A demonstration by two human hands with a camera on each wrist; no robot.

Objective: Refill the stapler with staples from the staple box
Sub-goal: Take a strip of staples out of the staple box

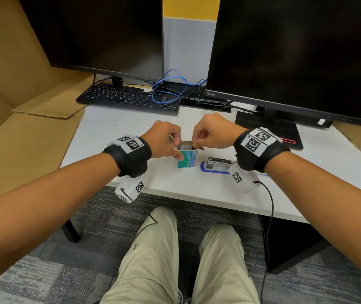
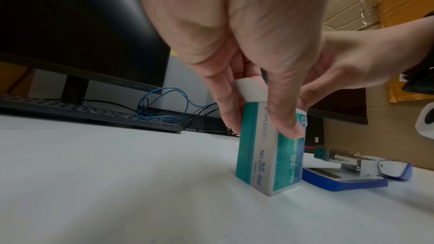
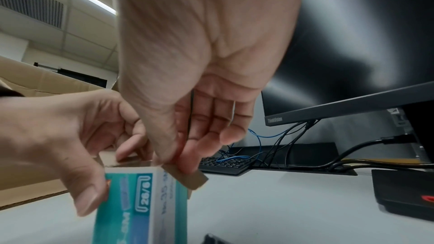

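A teal staple box [image 1: 187, 160] stands upright on the white table [image 1: 131, 172], its top flaps open and an inner pack showing inside. My left hand [image 1: 176, 148] grips the box [image 2: 256, 155], thumb on the front face and fingers behind. My right hand [image 1: 197, 142] pinches the brown side flap [image 3: 187, 177] at the box's top right corner [image 3: 140, 201]. The blue stapler [image 1: 215, 166] lies just right of the box with its metal magazine exposed. Its rear end is hidden behind my right wrist. In the left wrist view the stapler [image 2: 347, 172] has its top folded back.
Two dark monitors [image 1: 91, 34] [image 1: 302, 51] stand at the back, with a black keyboard [image 1: 129, 98] and a blue cable [image 1: 170, 88] between them. A black monitor base [image 1: 269, 132] sits behind my right wrist. Cardboard [image 1: 21, 128] borders the table's left side.
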